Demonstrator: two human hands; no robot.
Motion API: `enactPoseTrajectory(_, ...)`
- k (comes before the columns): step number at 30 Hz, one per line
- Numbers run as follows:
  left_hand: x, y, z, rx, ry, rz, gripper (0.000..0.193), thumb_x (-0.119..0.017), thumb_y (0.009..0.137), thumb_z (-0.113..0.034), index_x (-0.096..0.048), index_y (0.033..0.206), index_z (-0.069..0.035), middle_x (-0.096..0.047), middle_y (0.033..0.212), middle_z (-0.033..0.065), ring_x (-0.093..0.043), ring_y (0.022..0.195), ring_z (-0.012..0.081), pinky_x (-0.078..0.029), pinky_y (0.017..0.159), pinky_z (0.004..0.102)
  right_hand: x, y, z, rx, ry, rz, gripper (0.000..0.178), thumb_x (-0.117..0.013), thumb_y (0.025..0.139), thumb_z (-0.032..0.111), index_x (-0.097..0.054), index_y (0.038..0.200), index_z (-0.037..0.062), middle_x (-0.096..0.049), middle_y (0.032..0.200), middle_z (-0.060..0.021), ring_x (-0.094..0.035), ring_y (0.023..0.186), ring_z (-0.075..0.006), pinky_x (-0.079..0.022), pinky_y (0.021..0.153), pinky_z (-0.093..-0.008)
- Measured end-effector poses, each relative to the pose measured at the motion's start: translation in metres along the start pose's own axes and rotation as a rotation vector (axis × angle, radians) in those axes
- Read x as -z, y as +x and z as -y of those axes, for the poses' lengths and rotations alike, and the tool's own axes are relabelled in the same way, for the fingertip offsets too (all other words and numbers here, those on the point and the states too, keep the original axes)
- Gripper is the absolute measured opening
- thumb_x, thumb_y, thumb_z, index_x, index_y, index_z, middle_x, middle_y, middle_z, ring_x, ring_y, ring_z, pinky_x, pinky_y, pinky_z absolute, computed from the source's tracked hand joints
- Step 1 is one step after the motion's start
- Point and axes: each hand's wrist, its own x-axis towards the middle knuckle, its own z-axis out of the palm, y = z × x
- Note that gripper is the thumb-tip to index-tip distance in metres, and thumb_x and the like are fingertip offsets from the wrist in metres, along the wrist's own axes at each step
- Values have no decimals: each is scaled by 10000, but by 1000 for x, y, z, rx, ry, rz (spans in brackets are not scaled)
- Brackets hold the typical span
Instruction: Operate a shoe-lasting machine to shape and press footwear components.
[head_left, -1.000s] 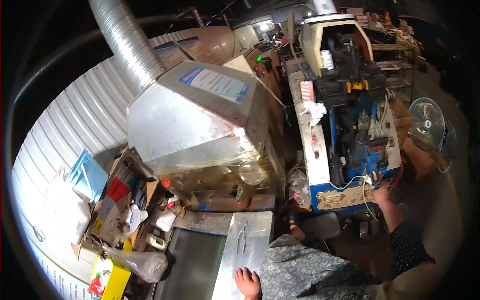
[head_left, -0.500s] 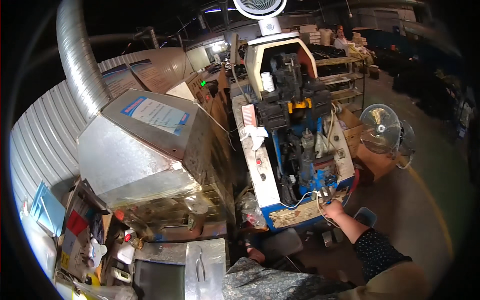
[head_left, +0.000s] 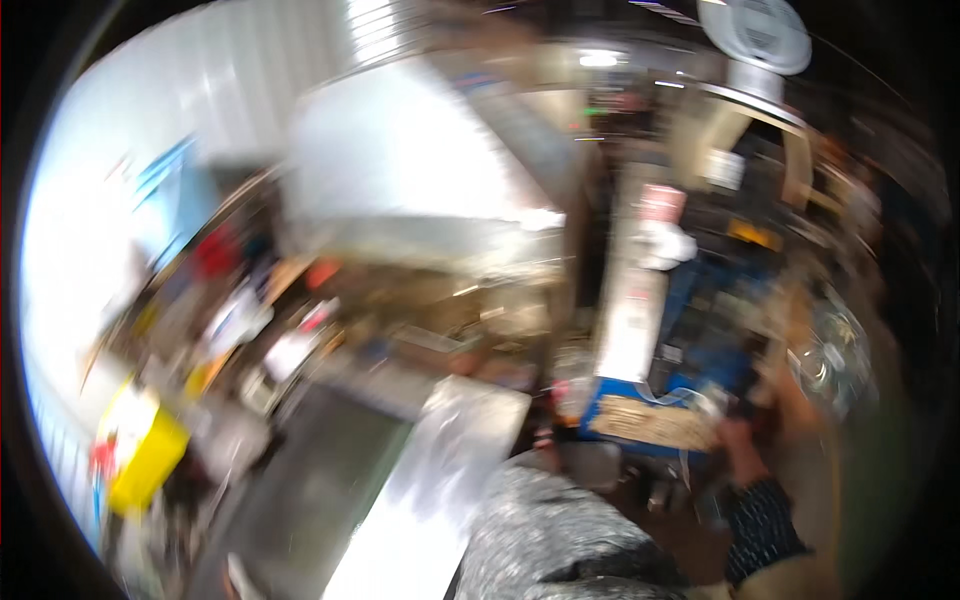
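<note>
My right hand (head_left: 737, 445) reaches to the front of a blue-and-white machine (head_left: 628, 330). Motion smears its fingers, so whether they grip anything does not show. A whitish blur (head_left: 712, 402) and a thin white cable (head_left: 665, 398) lie by the fingertips, near the machine's worn tan front panel (head_left: 650, 420). A dark dotted sleeve (head_left: 765, 530) covers my right forearm. My left hand cannot be made out. At the lower left, a pale blurred shape (head_left: 240, 578) lies over a dark flat surface (head_left: 320, 480).
A bare metal plate (head_left: 450, 480) borders the dark surface. Behind it stands a large metal hood (head_left: 400, 150). At left are a yellow container (head_left: 148, 450), a light-blue folder-like object (head_left: 180, 200) and assorted clutter. A wire-caged fan (head_left: 835, 355) stands right of the machine.
The view has swung left and down, so the machine and my right arm sit farther right. Everything is now blurred. The pliers seen earlier on the metal plate can no longer be made out.
</note>
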Motion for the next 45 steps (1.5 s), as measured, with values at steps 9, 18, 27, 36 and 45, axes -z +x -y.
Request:
enactPoseTrajectory(9, -144, 91, 52, 169, -181, -62, 858, -630, 863, -606, -413, 1512, -89, -397, 1543, 239, -373, 1421, 422, -338, 1153, 530, -79, 7, 54, 188, -53, 182, 268, -566, 917, 184, -611, 1132, 30, -638, 988, -145, -584, 798, -239, -470, 684, -401)
enactPoseTrajectory(18, -149, 155, -25, 32, -1119, 113, 607, -669, 881, -456, -601, 1350, -76, -598, 1366, 243, -579, 1260, 352, -447, 1039, 361, -59, -28, 52, 166, -6, 221, 343, -492, 980, 237, -562, 1249, 37, -604, 1162, -138, -567, 999, -237, -456, 846, -416)
enactPoseTrajectory(27, -90, 92, -141, -41, -1059, 441, 714, -763, 843, -454, -619, 1230, 129, -688, 1195, 227, -665, 1103, 328, -502, 966, 392, -15, -60, -8, 129, 199, 310, 418, -418, 1043, 290, -514, 1366, 43, -571, 1336, -131, -550, 1199, -235, -442, 1008, -430)
enactPoseTrajectory(36, -5, -185, -243, -727, -1492, 1166, 555, -783, 866, -230, -585, 1298, 57, -675, 1187, 106, -629, 1064, 194, -491, 948, 316, -124, -309, 207, 201, 491, 1200, 495, -553, 1037, 133, -423, 1511, 80, -518, 1456, -138, -650, 1108, -214, -538, 908, -317)
enactPoseTrajectory(45, 52, -314, -298, -1404, -1013, 1222, 1037, -833, 813, -126, -163, 1584, 47, -572, 1371, 187, -567, 1220, 242, -459, 1030, 352, -106, -366, 287, 826, 304, 1090, 480, -643, 998, 221, -509, 1424, 46, -612, 1348, -111, -577, 1236, -200, -438, 1064, -347)
